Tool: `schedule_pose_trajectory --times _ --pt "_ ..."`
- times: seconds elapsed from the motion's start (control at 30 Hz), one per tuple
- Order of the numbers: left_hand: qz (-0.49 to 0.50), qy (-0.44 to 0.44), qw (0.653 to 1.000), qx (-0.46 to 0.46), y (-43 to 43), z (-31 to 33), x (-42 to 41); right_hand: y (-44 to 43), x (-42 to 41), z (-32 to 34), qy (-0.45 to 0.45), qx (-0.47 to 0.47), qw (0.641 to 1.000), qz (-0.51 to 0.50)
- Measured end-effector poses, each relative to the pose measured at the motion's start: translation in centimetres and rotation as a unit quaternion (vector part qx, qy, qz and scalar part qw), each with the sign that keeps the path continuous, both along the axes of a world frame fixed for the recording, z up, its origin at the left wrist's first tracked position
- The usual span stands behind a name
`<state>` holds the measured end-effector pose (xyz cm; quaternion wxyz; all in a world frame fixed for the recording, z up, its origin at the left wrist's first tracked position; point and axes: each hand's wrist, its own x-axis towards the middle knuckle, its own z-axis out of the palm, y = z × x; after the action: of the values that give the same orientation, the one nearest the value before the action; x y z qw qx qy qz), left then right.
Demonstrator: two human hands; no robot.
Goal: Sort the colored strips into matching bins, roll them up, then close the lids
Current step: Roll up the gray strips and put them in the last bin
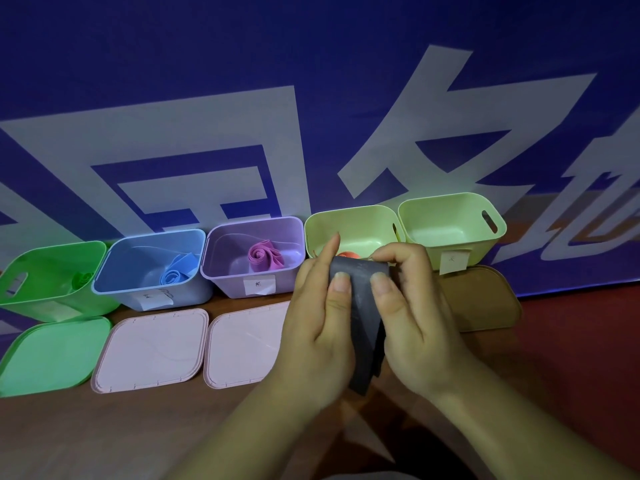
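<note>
Head view: a dark grey strip [363, 306] is gripped between the left hand [320, 323] and the right hand [414, 313], thumbs pinched on its upper fold, the tail hanging down between the wrists. Directly behind the hands a pale yellow bin [349, 226] is seen open. A purple bin [254, 254] with a rolled pink strip [265, 259] stands left of the hands.

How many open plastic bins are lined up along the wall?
5, in a row from left: a green plastic bin, a blue plastic bin, a purple plastic bin, then two pale yellow-green plastic bins. The hands partly cover the fourth.
</note>
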<state>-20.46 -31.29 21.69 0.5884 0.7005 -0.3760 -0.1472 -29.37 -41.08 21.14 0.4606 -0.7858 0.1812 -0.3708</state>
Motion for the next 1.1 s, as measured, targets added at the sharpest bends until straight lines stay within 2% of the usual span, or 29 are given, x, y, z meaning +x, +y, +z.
schedule_pose_trajectory --times 0.1,0.17,0.37,0.6,0.7,0.87,1.1 --pt "0.010 0.046 0.999 0.008 0.1 0.1 0.5 -0.2 -0.1 -0.3 -0.038 0.079 0.996 0.034" --pt "0.001 0.055 0.998 0.009 0.3 0.2 0.6 -0.4 -0.1 -0.2 -0.052 0.094 0.993 0.039" --pt "-0.034 0.065 0.997 0.028 0.4 0.3 0.5 -0.7 0.0 -0.4 -0.031 0.011 0.999 0.016" --pt "-0.095 0.056 0.993 0.052 1.0 0.7 1.5 -0.5 0.0 0.0 -0.030 0.185 0.981 0.042" --pt "-0.113 0.021 0.992 0.053 1.3 0.7 1.8 -0.5 0.1 0.4 -0.027 0.218 0.975 0.033" --pt "-0.121 0.028 0.992 0.024 1.5 0.8 2.0 -0.7 0.1 0.2 -0.005 0.210 0.977 0.030" --pt "-0.144 0.089 0.985 -0.013 1.7 0.9 2.2 -0.9 -0.1 0.2 0.002 0.212 0.977 0.020"
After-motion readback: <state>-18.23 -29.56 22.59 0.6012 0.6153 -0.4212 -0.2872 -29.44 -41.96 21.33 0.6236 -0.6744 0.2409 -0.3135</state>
